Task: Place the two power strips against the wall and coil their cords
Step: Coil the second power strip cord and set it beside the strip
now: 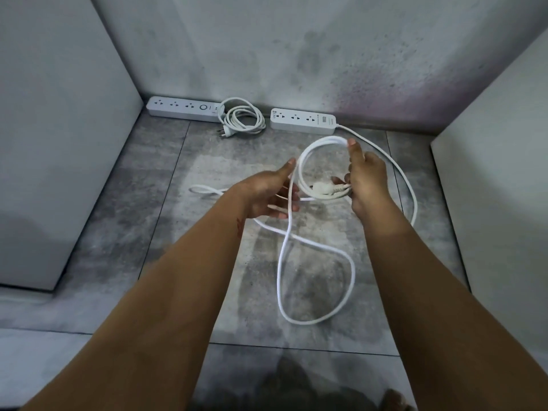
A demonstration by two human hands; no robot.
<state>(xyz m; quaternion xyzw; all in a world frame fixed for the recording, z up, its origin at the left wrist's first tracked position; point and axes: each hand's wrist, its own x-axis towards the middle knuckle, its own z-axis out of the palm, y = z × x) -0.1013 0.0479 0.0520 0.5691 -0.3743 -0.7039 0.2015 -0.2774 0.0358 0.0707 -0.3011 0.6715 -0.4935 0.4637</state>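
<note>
Two white power strips lie against the back wall: the left strip (184, 109) with its cord (241, 120) coiled beside it, and the right strip (302, 121). The right strip's long white cord (318, 256) runs out to the right and loops loosely over the floor. My right hand (366, 183) grips a raised loop of that cord together with its plug (326, 189). My left hand (271, 194) holds a strand of the same cord between its loosely curled fingers, just left of the loop.
White panels stand at the left (59, 143) and right (498, 203), closing in the grey tiled floor (207, 262). The stained grey wall (296, 54) runs along the back. A toe shows at the bottom edge (396, 400).
</note>
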